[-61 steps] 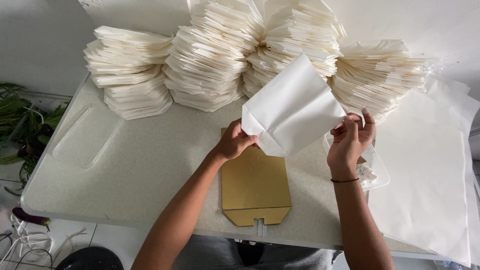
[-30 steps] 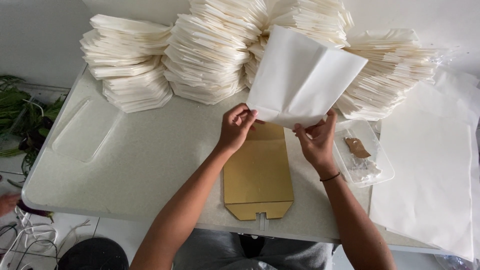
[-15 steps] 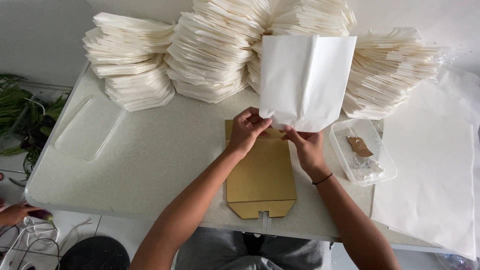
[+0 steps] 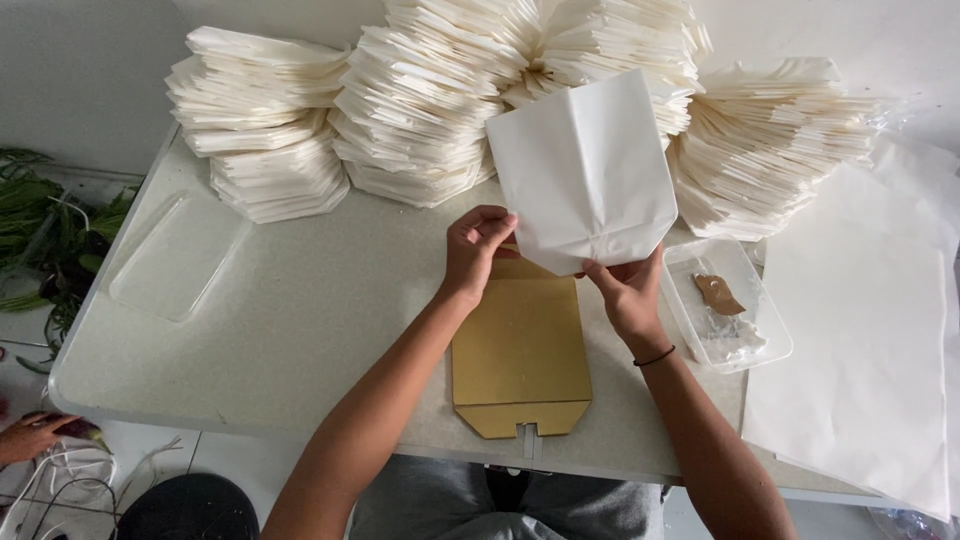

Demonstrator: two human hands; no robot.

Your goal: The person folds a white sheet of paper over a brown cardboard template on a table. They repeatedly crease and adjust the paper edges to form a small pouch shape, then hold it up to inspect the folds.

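A white paper bag (image 4: 585, 175) is held upright above the table, folded flat with a crease down its middle. My left hand (image 4: 478, 245) pinches its lower left corner. My right hand (image 4: 627, 292), with a dark band on the wrist, grips its lower right edge. Below both hands a gold cardboard template (image 4: 520, 355) lies flat on the pale table (image 4: 300, 320), reaching to the near edge.
Several tall fanned stacks of white folded bags (image 4: 420, 110) line the back of the table. A clear plastic tray (image 4: 725, 315) with a brown scrap sits right of my right hand, white sheets (image 4: 860, 340) beyond it. A clear lid (image 4: 180, 255) lies left. Another person's hand (image 4: 30, 435) shows at lower left.
The white bag has been turned from a slanted hold to upright and squared over the gold template. My hands have shifted to its two lower corners.
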